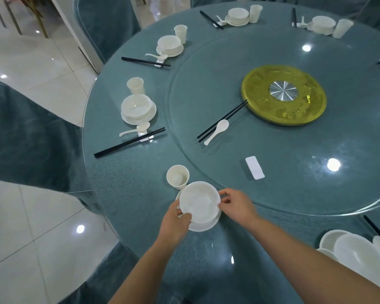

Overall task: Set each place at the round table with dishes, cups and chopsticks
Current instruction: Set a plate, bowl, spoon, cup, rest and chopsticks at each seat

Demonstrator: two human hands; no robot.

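Tabletop (pixel 123 194) round, teal, glass-covered, with glass turntable (pixel 294 172) in the middle on a gold hub (pixel 259 88). Covered chairs (pixel 31 137) around the edge. Near edge: white bowl (pixel 199 201) sits on a saucer (pixel 206 226), both hands on it. Left hand (pixel 176 222) grip: thumb curled over the near-left rim, fingers under or behind, grasping the bowl. Right hand (pixel 237 205) grip: fingertips pinch the right rim, fingers only slightly parted. Cup (pixel 177 176) stands upright just beyond the bowl, close to the saucer; cannot tell if touching. On the turntable: loose pair of black chopsticks (pixel 222 121) with a white spoon (pixel 217 131) just beside, and a white chopstick rest (pixel 255 167) lying apart from them, nearer the hands. Left place setting (pixel 138 108): bowl on saucer, cup, spoon and chopsticks on a rest. More such settings farther round. Stack of bowls (pixel 358 257) at bottom right edge.
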